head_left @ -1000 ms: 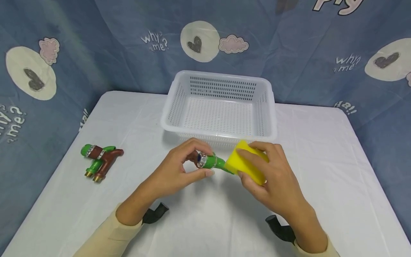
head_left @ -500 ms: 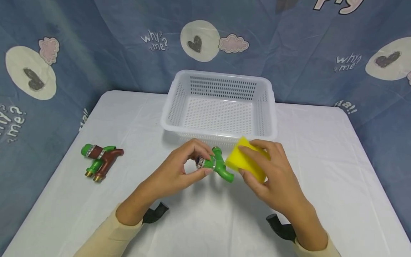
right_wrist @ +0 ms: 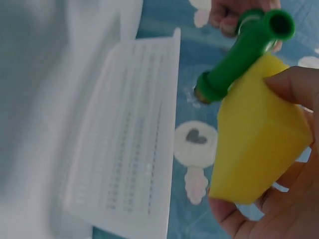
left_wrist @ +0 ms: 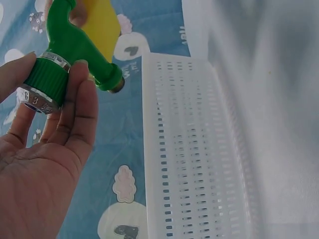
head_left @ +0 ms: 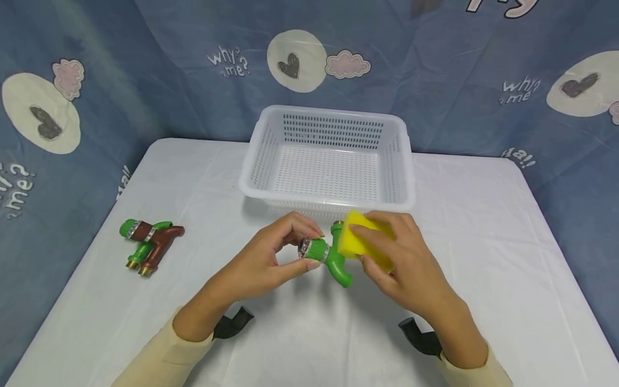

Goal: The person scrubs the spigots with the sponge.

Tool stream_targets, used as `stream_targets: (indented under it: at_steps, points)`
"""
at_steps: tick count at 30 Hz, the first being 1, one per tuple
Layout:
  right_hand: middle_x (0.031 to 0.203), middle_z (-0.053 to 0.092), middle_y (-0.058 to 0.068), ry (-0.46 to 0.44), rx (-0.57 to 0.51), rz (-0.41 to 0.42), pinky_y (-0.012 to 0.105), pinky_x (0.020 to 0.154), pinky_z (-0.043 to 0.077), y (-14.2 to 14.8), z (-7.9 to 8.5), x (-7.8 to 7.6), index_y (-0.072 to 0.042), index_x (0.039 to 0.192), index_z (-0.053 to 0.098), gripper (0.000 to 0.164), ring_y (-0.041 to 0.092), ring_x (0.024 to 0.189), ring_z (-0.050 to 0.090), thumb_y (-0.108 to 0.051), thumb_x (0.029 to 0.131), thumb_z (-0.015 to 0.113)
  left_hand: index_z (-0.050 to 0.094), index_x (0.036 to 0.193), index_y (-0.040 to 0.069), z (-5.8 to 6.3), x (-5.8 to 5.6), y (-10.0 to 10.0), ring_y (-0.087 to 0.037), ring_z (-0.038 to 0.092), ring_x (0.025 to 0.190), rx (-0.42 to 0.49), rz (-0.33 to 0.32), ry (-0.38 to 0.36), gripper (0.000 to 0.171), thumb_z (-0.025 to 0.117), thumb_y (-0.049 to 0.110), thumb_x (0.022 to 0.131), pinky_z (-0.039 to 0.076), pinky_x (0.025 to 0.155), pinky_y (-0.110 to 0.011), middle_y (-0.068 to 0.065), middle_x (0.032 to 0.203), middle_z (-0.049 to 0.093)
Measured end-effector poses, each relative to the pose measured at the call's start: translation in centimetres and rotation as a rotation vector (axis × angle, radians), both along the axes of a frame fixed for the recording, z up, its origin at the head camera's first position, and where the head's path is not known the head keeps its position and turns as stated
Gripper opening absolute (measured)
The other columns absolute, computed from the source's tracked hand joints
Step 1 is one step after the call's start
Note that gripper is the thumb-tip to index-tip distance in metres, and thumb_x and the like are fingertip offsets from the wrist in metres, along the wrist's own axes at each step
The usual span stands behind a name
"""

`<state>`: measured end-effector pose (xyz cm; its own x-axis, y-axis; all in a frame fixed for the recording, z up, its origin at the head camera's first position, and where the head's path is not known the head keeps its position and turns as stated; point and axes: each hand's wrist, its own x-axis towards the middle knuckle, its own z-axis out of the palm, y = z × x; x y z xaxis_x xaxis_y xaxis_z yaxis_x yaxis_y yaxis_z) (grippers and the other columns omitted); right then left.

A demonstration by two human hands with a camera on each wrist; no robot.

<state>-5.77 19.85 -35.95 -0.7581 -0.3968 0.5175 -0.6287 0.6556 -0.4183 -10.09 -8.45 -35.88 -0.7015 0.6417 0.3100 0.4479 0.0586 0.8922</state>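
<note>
A green tap (head_left: 335,260) with a ribbed green knob and silver trim is pinched at its knob by the thumb and fingers of my left hand (head_left: 263,258). Its spout points down toward me in the head view, and its brass-threaded end points toward the basket. My right hand (head_left: 406,258) grips a yellow sponge (head_left: 360,242), which lies against the side of the tap's body. In the right wrist view the sponge (right_wrist: 256,134) overlaps the green tube, and the spout's open mouth faces that camera. The left wrist view shows the silver cap (left_wrist: 37,101) below the knob.
Behind the hands stands a white perforated basket (head_left: 326,201) with nothing in it. At the left of the white-covered table (head_left: 483,242) lie two more taps, a brown one (head_left: 162,250) across a green one (head_left: 140,253). A patterned blue cloth (head_left: 193,102) hangs around the table.
My left hand has turned the tap, so its body and spout now show side-on with the spout toward me. The sponge has moved slightly left onto the tap's body.
</note>
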Motion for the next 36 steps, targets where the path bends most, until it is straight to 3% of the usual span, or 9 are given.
stream_targets:
  at_steps: [5, 10, 14, 23, 27, 33, 36]
  points:
    - [0.14, 0.057, 0.014, 0.017, -0.009, -0.065, 0.045, 0.09, 0.048, 0.5, 0.4, 0.1, -0.011, 0.133, 0.071, 0.046, 0.034, 0.121, 0.05, -0.012, 0.087, 0.074, 0.061, 0.122, 0.012, 0.1, -0.1, 0.0, -0.021, 0.065, 0.103, 0.017, -0.003, -0.015, 0.04, 0.081, -0.001, 0.09, 0.055, 0.094, -0.034, -0.001, 0.122, 0.065]
    - [0.143, 0.055, 0.012, -0.019, -0.096, 0.074, 0.039, 0.1, 0.046, -0.8, 1.1, 1.1, -0.012, 0.136, 0.069, 0.042, 0.032, 0.125, 0.049, -0.025, 0.096, 0.073, 0.06, 0.129, 0.013, 0.2, -0.1, 0.1, -0.02, 0.068, 0.097, -0.004, -0.002, -0.051, 0.047, 0.081, -0.002, 0.089, 0.056, 0.095, -0.035, 0.0, 0.122, 0.065]
    - [0.142, 0.056, 0.013, -0.018, -0.087, 0.14, 0.038, 0.105, 0.044, -1.5, 1.1, 1.2, -0.012, 0.135, 0.07, 0.038, 0.033, 0.124, 0.049, -0.029, 0.101, 0.067, 0.061, 0.127, 0.013, 0.1, -0.1, 0.1, -0.02, 0.067, 0.102, -0.007, -0.009, -0.041, 0.045, 0.081, -0.003, 0.089, 0.057, 0.095, -0.035, 0.0, 0.124, 0.064]
    - [0.136, 0.058, 0.018, 0.086, 0.026, -0.022, 0.053, 0.096, 0.041, 0.3, 0.4, 0.1, -0.01, 0.125, 0.074, 0.04, 0.04, 0.118, 0.051, -0.014, 0.087, 0.062, 0.064, 0.122, 0.013, 0.1, -0.2, -0.2, -0.022, 0.062, 0.105, 0.017, -0.03, 0.015, 0.041, 0.082, -0.002, 0.089, 0.056, 0.091, -0.034, -0.001, 0.122, 0.065]
    - [0.136, 0.059, 0.017, 0.097, -0.015, -0.056, 0.051, 0.095, 0.04, 0.6, 0.6, 0.2, -0.008, 0.127, 0.071, 0.044, 0.04, 0.117, 0.05, -0.013, 0.083, 0.062, 0.065, 0.124, 0.013, 0.1, -0.2, -0.2, -0.022, 0.062, 0.106, 0.011, -0.035, 0.019, 0.042, 0.082, -0.002, 0.089, 0.056, 0.092, -0.034, -0.001, 0.124, 0.065]
    - [0.139, 0.059, 0.013, 0.096, -0.115, 0.108, 0.038, 0.108, 0.038, -1.0, 1.1, 0.8, -0.007, 0.136, 0.065, 0.053, 0.036, 0.123, 0.049, -0.014, 0.083, 0.061, 0.066, 0.125, 0.015, 0.1, -0.2, -0.2, -0.02, 0.063, 0.108, -0.014, -0.035, 0.014, 0.043, 0.082, -0.002, 0.089, 0.057, 0.094, -0.036, 0.001, 0.126, 0.065]
    - [0.136, 0.061, 0.012, 0.118, -0.114, 0.171, 0.038, 0.109, 0.037, -1.7, 1.1, 0.8, -0.006, 0.133, 0.067, 0.052, 0.035, 0.123, 0.05, -0.011, 0.081, 0.058, 0.065, 0.126, 0.015, 0.2, -0.2, -0.3, -0.02, 0.063, 0.109, -0.022, -0.031, 0.017, 0.044, 0.082, -0.002, 0.089, 0.057, 0.094, -0.036, 0.002, 0.127, 0.065]
